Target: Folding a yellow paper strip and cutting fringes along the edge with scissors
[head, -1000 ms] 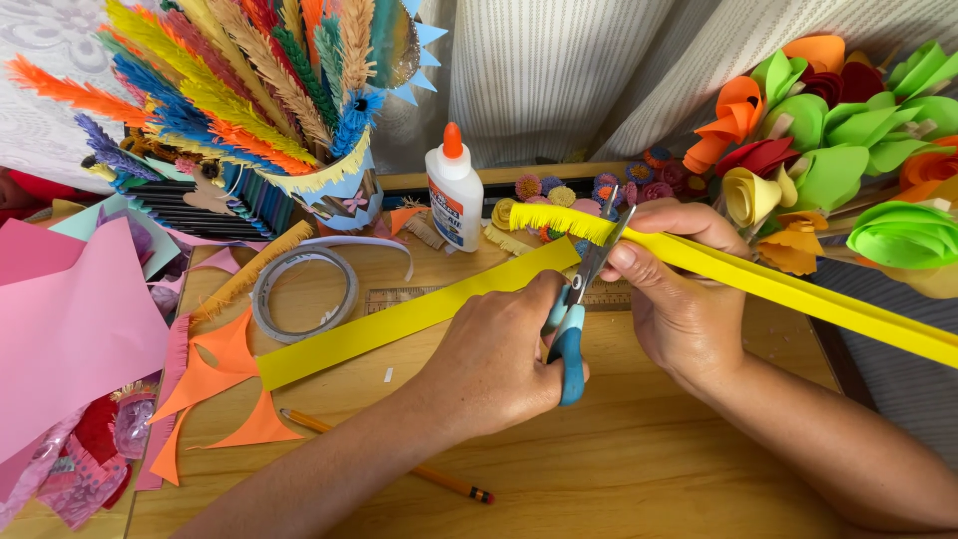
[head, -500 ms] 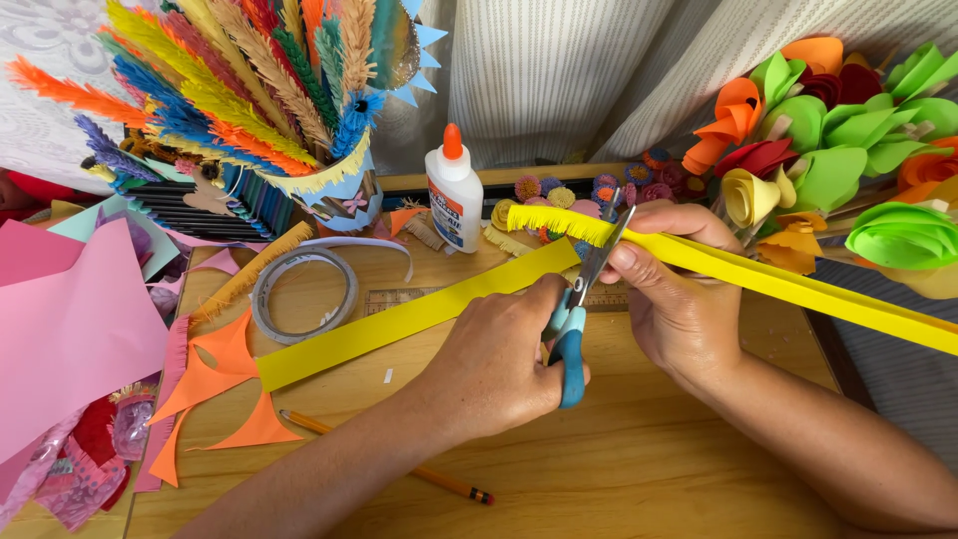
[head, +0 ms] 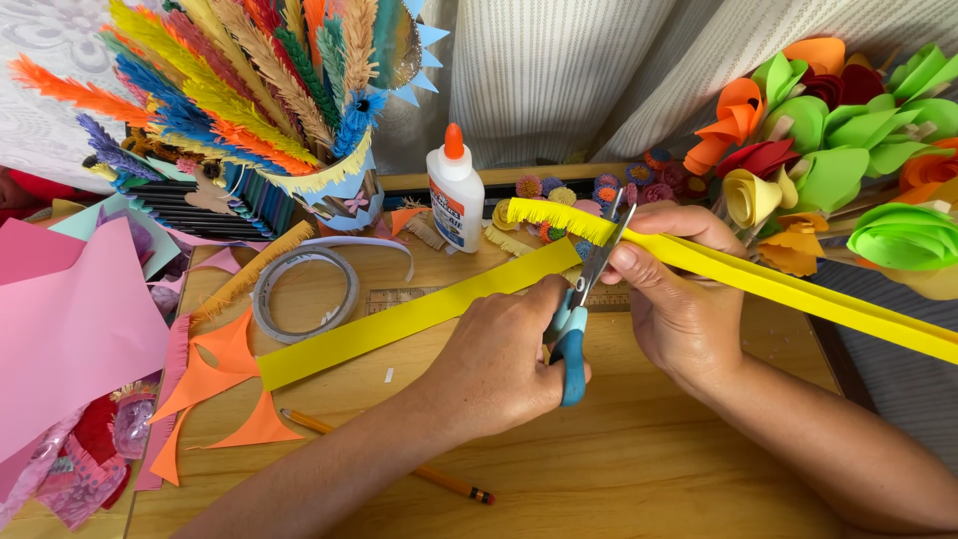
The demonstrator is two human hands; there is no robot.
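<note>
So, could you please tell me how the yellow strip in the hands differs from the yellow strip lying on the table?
The held strip is folded lengthwise and fringed at its end; the flat strip is unfolded and uncut. One is raised, gripped by the right hand; the other rests on the table. Both are yellow paper.

Bright, soft daylight is filling the whole picture, and it seems to be coming from the far side, through the pale curtain (head: 559, 80). Colours are looking strong and clean. Small soft shadows are lying under the hands on the wooden counter (head: 639, 469). Nothing is glaring. The middle is looking sharp. The wide lens is bending things near the left and right edges, and the near corners are looking a little stretched.
</note>
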